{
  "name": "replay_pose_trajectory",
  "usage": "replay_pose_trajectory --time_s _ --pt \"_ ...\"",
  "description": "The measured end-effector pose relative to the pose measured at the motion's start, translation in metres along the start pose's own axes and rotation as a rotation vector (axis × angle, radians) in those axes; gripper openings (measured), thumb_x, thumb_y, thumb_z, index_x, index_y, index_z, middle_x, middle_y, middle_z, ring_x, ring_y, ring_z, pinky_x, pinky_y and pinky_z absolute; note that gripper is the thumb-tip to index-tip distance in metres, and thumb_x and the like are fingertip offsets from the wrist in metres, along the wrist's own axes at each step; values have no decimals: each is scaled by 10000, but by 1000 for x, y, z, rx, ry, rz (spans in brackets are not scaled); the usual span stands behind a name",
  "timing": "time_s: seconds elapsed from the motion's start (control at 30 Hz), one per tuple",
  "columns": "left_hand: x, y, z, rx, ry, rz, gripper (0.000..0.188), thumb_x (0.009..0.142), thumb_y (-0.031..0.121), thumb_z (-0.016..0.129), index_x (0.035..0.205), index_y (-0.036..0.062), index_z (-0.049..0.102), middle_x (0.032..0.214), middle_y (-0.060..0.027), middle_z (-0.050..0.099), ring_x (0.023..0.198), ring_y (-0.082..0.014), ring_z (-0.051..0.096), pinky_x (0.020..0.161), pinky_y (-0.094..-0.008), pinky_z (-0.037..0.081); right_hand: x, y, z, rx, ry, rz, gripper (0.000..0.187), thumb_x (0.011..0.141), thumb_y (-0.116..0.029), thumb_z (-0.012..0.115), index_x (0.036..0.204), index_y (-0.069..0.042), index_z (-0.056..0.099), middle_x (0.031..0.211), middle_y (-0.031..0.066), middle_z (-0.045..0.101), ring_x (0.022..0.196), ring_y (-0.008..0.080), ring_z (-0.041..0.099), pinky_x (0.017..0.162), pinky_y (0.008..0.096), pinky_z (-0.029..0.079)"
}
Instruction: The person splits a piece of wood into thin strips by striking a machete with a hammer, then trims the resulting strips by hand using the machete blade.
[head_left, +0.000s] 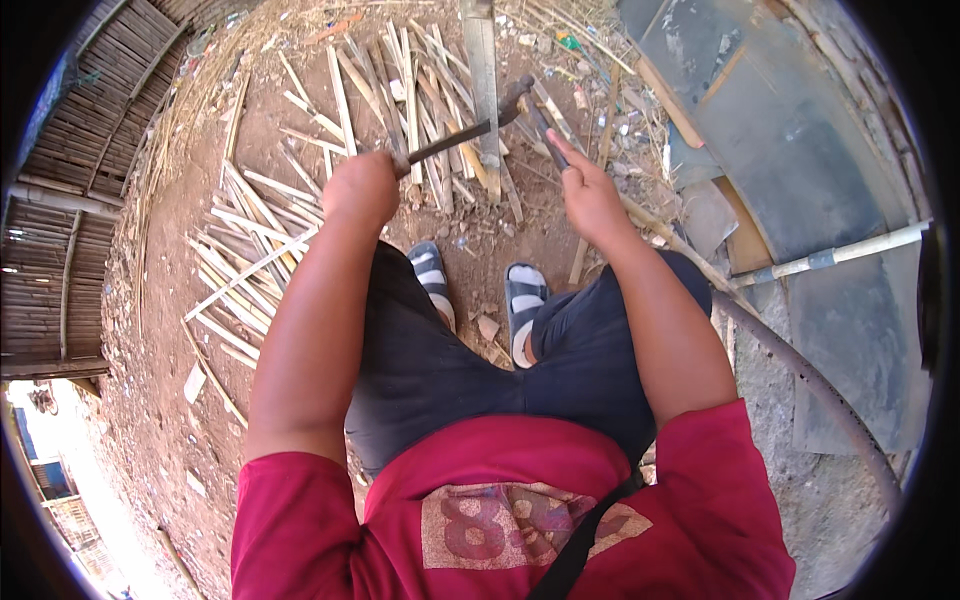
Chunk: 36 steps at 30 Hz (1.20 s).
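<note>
We close the left fingers [376, 176] fully around the grip of a long dark blade [450, 143]. The blade extends from these fingers away and to the right, crossing, as seen from above, a long wooden plank [480, 50] located between and beyond both sets of fingers. We close the right fingers [574, 181] around the handle of a hammer [514, 100], thumb along the handle. The hammer head sits beyond the right fingers and to their left, at the blade's far end; we cannot tell whether the two touch. We find split wood strips [408, 90] on the dirt ground beyond the left fingers, and a second pile of strips [250, 276] to their left. Large dark sheets [790, 150] lie to the right of the right fingers.
</note>
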<state>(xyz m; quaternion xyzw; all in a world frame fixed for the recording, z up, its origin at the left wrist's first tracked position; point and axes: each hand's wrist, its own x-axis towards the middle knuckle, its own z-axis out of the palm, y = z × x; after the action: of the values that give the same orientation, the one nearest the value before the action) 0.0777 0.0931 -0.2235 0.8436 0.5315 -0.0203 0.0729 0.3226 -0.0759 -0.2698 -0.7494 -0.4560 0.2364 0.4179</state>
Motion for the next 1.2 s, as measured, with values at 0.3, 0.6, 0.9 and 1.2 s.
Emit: replay_pose_trajectory --time_s 0.3,0.6,0.9,1.2 --pt "0 1 2 34 -61 -20 278 927 270 672 1121 73 696 1082 -194 717 1012 -381 698 895 -489 556 -8 -14 -3 -107 36 -67 565 982 -156 440 1505 -367 475 701 161 594 566 213 556 617 386 499" --pt "-2 0 4 30 -79 -16 315 902 267 710 1142 63 690 1108 -210 710 1027 -391 694 890 -482 563 -12 -23 -5 -19 162 -141 565 980 -168 457 1512 -358 463 800 232 639 622 281 602 685 416 504" --pt "-1 6 6 91 -67 -11 279 913 266 703 1124 83 713 1072 -201 723 1022 -383 700 895 -475 562 -13 -25 -6 -4 235 -163 518 1034 -197 426 1530 -346 445 699 160 584 609 199 587 654 377 495" --pt "11 1 12 59 -83 -23 293 894 247 712 1139 86 711 1118 -185 720 1052 -369 698 916 -465 562 -9 -2 8 -71 140 -73 507 1044 -213 460 1537 -323 431 826 193 666 637 239 623 674 378 502"
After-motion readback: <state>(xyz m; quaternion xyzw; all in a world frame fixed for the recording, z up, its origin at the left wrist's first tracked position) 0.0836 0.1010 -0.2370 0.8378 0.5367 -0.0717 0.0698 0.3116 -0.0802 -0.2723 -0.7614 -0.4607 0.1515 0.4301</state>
